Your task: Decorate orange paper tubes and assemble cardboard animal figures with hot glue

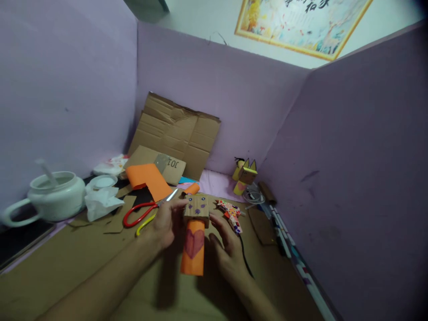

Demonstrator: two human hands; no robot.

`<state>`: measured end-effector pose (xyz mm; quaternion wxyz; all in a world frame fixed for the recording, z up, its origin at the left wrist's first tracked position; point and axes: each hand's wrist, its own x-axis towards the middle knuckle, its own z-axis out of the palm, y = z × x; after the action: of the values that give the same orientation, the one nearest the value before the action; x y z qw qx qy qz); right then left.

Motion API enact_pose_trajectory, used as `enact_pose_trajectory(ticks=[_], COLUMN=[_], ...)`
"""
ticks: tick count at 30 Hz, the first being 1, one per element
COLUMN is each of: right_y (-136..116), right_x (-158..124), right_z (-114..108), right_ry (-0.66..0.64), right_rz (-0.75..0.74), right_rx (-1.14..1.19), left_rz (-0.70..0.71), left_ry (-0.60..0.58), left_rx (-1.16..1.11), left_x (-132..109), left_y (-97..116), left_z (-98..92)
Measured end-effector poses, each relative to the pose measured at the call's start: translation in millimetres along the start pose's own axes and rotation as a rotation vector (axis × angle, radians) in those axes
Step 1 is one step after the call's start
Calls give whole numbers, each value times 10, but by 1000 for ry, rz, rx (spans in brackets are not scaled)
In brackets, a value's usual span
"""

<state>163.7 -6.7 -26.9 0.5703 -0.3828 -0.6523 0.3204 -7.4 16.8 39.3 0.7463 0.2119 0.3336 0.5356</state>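
1 orange figure (193, 247) w/ 1 boxy cardboard head, upright btwn both hands over worktop (133, 285). L hand (164, 225) at head's side, can't tell if gripping; R hand (230, 249) loosely spread, nr 1 glue gun (230, 213).

Wall picture (301, 26): top cut off by the upper edge; small writing too blurred to read.
Forearms (110, 276): both cut off by the lower edge.
Orange doll (194, 263): back hidden.
Yellow handle (144, 226): remainder hidden behind the left hand (166, 224).
White pot (63, 201): contents hidden; its stick (47, 173) blurred.
Rear doll (236, 172): partly hidden by the eared doll (248, 174).
Pens (309, 278): markings too small to read.
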Motion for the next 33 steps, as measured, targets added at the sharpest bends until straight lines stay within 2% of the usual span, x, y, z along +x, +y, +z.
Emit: enact_pose_trajectory(ticks=[4, 6, 8, 11, 16, 18, 22, 24, 26, 30, 33], right_y=[-47, -105, -182, -294, -371, -367, -351, -362, -395, -499, -564], right_x=[93, 126, 136, 122, 137, 177, 302, 376, 449, 590, 677], right_z=[3, 4, 5, 18, 36, 9, -113, -176, -216, -213, -162], right_ry=[44, -2, -102, -157, -96, 12, 343, 438, 457, 414, 348], right_rz=[355, 498, 561, 543, 515, 499, 414, 339, 279, 203, 182], right_rx=[400, 572, 650, 667, 661, 658, 659, 654, 642, 576, 510], left_rz=[25, 30, 45, 76, 160, 246, 386, 344, 246, 90, 17], left_ry=[-47, -86, -109, -116, -114, -71, 16, 57, 105, 145, 103], left_rx=[64, 112, 171, 246, 334, 395, 499, 530, 537, 392, 193], left_x=[20, 3, -19, -36, -2, 7, -22, -42, -53, -48, -31], left_y=[56, 41, 1, -83, -194, -206, -203, -220, -255, -320, -341], left_z=[-37, -35, -21, 6, 21, 18, 30, 46, 62, 70, 51])
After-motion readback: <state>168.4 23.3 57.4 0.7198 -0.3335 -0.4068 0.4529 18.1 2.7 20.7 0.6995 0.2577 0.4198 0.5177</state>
